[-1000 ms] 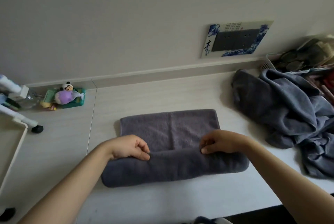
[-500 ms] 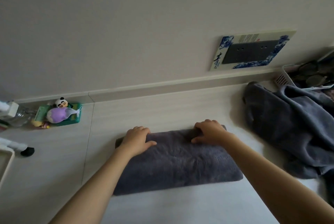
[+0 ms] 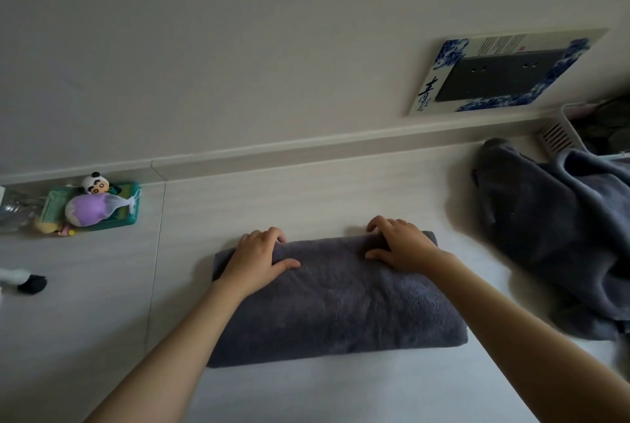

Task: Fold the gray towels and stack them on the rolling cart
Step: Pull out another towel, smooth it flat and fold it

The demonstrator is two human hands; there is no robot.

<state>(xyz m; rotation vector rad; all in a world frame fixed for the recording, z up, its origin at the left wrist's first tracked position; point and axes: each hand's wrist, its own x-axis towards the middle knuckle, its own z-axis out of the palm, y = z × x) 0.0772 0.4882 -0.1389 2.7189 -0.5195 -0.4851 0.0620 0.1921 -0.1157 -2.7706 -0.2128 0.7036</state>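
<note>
A gray towel point(image 3: 341, 303) lies folded into a thick rectangle on the pale tabletop point(image 3: 272, 204), in the middle of the view. My left hand point(image 3: 259, 255) sits at its far left corner, fingers curled over the far edge and thumb on top. At the far right corner my right hand point(image 3: 400, 245) holds the edge the same way. A loose heap of unfolded gray towels point(image 3: 552, 235) lies to the right. No rolling cart is in view.
A green tray with a panda figure and a purple toy point(image 3: 92, 209) stands at the back left beside a clear bottle point(image 3: 13, 211). A white basket point(image 3: 559, 136) sits at the back right. A blue-patterned wall socket plate point(image 3: 504, 71) hangs above.
Both hands carried the near folded edge of the towel away from me and laid it on the far edge. The towel is now half as deep. The camera tilted and moved closer.
</note>
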